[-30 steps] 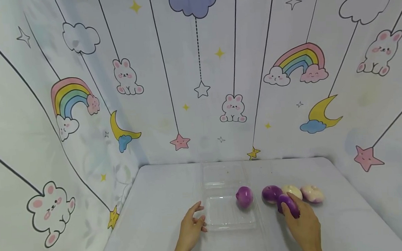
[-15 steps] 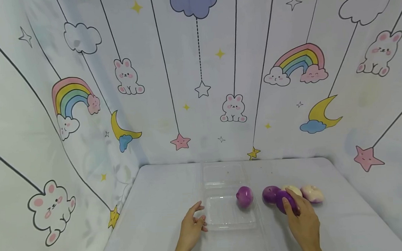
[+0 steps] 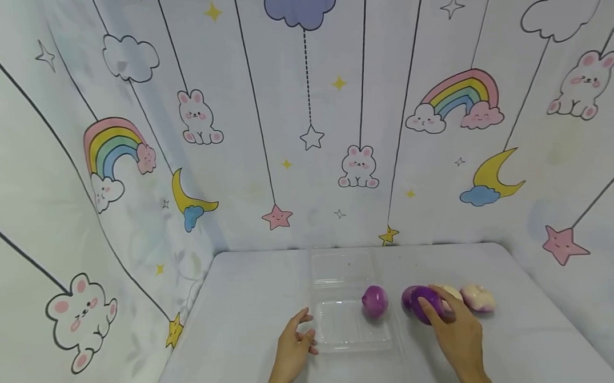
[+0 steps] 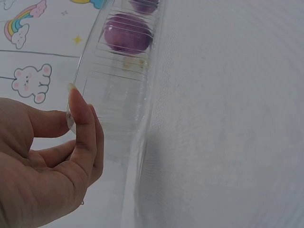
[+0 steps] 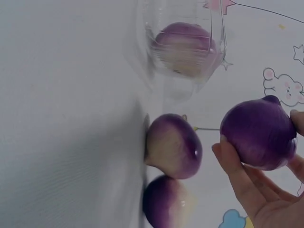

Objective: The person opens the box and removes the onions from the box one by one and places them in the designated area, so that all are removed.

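Note:
My right hand holds a purple onion between thumb and fingers, raised off the table. In the right wrist view this onion shows a small pointed tip. Just beyond it sit several more onions, among them a purple one partly hidden and a pale one at the right. A clear plastic box with its lid laid back stands in the middle, one purple onion at its right side. At the box's left edge, my left hand pinches the rim between thumb and fingers.
The clear lid lies flat behind the box. A white cloth covers the table. Behind it hangs a printed curtain with rabbits, rainbows and stars.
My right hand has moved left with the purple onion, lifting it away from the others and partly covering another purple onion. The left hand stays at the box's edge.

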Demonstrator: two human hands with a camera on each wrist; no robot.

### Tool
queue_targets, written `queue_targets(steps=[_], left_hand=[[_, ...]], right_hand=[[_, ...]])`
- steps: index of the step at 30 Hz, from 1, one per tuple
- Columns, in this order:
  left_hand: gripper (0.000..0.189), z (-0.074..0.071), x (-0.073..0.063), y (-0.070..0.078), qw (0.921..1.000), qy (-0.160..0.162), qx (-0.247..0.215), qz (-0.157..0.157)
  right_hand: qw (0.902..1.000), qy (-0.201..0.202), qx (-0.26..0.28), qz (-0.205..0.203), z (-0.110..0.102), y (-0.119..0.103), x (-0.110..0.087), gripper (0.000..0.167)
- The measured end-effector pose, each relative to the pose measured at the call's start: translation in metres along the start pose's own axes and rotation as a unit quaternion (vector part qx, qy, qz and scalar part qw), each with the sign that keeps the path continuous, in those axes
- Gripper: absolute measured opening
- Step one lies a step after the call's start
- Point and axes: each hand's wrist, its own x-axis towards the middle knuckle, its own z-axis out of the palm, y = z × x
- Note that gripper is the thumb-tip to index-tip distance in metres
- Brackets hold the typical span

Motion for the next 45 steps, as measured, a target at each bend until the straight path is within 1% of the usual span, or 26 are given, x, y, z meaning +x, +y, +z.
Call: queue_targets(steps=[3,6,9,15,19,23,24,27,32,35,38,41,45], left_hand=[[0.057,0.0,0.0,0.001,1.0,-0.001,0.004,0.001],[0.056,-0.001,0.0,0.001,1.0,-0.001,0.006,0.006],[0.056,-0.001,-0.001,0.001,0.9999,-0.001,0.003,0.01],[0.056,0.0,-0.001,0.002,1.0,0.004,0.0,0.005],[0.056,-0.001,-0.001,0.0,1.0,0.005,0.0,0.006],[0.056,-0.001,0.0,0.0,0.9999,0.003,0.006,0.008],[0.056,-0.001,0.0,0.0,0.9999,0.003,0.008,0.011],[0.055,-0.001,0.0,0.0,0.9999,0.003,0.011,0.004],[0.056,-0.001,0.001,0.0,0.9999,-0.001,0.014,-0.006],[0.057,-0.001,0.001,0.0,0.9998,-0.003,0.017,-0.006],[0.057,-0.001,0.0,0.0,0.9998,-0.003,0.018,-0.006],[0.057,-0.001,0.0,0.0,0.9999,-0.001,0.014,-0.005],[0.057,-0.001,0.001,-0.001,0.9999,0.001,0.009,-0.006]], right_hand=[[0.9996,-0.015,0.016,0.02,0.0,-0.005,0.001,0.045],[0.9991,-0.024,0.03,0.019,0.001,-0.008,0.002,0.045],[0.9983,-0.034,0.046,0.005,0.003,-0.009,0.002,0.047],[0.9946,-0.047,0.082,-0.042,0.011,-0.016,0.003,0.054],[0.9931,-0.049,0.082,-0.067,0.016,-0.021,0.004,0.059],[0.9922,-0.048,0.085,-0.078,0.02,-0.025,0.005,0.061],[0.9917,-0.048,0.089,-0.079,0.021,-0.026,0.005,0.061],[0.9913,-0.046,0.092,-0.081,0.023,-0.028,0.005,0.06],[0.9937,-0.039,0.076,-0.072,0.026,-0.032,0.005,0.058],[0.9928,-0.055,0.088,-0.059,0.028,-0.035,0.004,0.058],[0.989,-0.073,0.115,-0.057,0.031,-0.037,0.004,0.059],[0.9877,-0.073,0.124,-0.061,0.034,-0.039,0.004,0.06],[0.9885,-0.064,0.123,-0.06,0.037,-0.042,0.004,0.061]])
